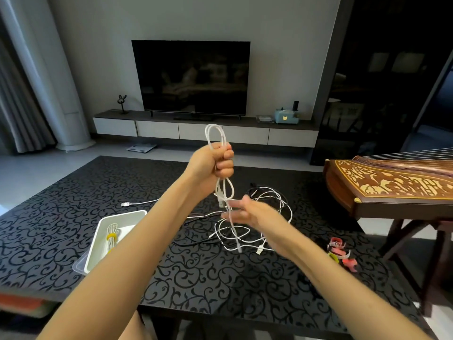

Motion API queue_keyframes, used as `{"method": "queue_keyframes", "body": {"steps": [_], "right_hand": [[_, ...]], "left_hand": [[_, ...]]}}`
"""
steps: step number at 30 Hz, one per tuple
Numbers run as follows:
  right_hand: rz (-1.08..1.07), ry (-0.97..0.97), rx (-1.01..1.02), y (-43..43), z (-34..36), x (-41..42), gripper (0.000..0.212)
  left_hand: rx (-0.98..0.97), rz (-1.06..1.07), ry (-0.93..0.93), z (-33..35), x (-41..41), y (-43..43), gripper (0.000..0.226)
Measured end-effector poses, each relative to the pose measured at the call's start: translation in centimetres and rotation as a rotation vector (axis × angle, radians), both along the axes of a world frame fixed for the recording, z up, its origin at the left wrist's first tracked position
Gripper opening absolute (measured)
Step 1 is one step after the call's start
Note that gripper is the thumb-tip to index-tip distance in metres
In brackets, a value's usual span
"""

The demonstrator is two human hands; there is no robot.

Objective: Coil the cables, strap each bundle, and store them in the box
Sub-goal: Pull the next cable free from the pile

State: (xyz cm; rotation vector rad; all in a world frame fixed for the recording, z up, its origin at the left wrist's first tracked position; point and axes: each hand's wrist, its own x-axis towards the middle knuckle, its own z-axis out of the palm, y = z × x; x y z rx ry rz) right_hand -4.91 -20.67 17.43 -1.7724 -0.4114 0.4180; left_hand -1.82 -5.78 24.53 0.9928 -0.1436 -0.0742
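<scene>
While my left hand [215,159] fists the limp white cable coil [221,165] at mid-length, my blurred right hand [247,212], fingers apparently spread, should pinch the light tail.

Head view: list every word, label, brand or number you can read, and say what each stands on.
No text can be read anywhere in this view.
Black television screen: dark, no brand visible.
Small light-blue box with a yellow cat-shaped mark on the TV shelf: a symbol only, no letters.
Flat grey bathroom scale on the floor: markings too small to read.
Brown wooden zither: inlaid ornament, no writing.
</scene>
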Motion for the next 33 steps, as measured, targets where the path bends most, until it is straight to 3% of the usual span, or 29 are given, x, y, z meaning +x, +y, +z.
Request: {"method": "queue_keyframes", "body": {"steps": [3, 6, 9, 11, 13, 14, 16, 19, 23, 25, 27, 28, 33], "right_hand": [[0.142, -0.015, 0.046, -0.1, -1.3, -1.5, 0.025], [0.146, -0.056, 0.033, -0.4, -2.2, -2.1, 0.015], [-0.006, -0.074, -0.038, -1.8, -2.8, -1.8, 0.020], [-0.088, -0.368, -0.268, -3.0, -2.9, -0.6, 0.020], [-0.142, -0.895, -0.546, -4.0, -1.7, 0.7, 0.013], [-0.131, -1.092, -0.600, -4.1, -0.8, 1.2, 0.014], [-0.046, -1.246, -0.577, -4.1, 1.4, 1.9, 0.015], [0.001, -1.167, -0.536, -3.8, 4.2, 2.2, 0.007], [-0.103, -0.999, -0.458, -3.8, 5.2, 2.3, 0.022], [-0.148, -0.972, -0.441, -3.8, 5.0, 2.1, 0.031], [-0.168, -0.973, -0.473, -3.9, 4.8, 1.9, 0.038], [-0.182, -0.991, -0.519, -4.0, 4.6, 1.8, 0.040], [-0.337, -1.100, -0.724, -4.6, 3.2, 1.6, 0.038]], "left_hand": [[-0.031, 0.046, -0.008, 0.6, 0.2, 0.2, 0.023], [0.022, 0.124, -0.038, 1.0, 0.4, 0.8, 0.022], [0.425, 0.318, -0.132, 0.7, 0.9, 2.2, 0.025], [0.743, 0.316, -0.154, 0.3, 1.1, 2.6, 0.028], [0.962, 0.185, -0.086, 0.0, 0.8, 2.0, 0.039], [1.030, 0.110, -0.038, -0.2, 0.6, 1.4, 0.049], [1.067, -0.036, 0.038, -0.4, -0.1, 0.1, 0.069], [0.962, -0.225, 0.087, -1.1, -0.5, -1.1, 0.080], [0.823, -0.404, 0.043, -2.4, -0.8, -1.6, 0.071], [0.884, -0.451, -0.033, -2.8, -1.1, -1.5, 0.048], [0.929, -0.503, -0.070, -3.0, -1.5, -1.3, 0.009], [0.935, -0.515, -0.066, -3.1, -1.7, -1.3, 0.005], [0.988, -0.476, -0.069, -4.4, -2.0, -2.2, 0.026]]}}
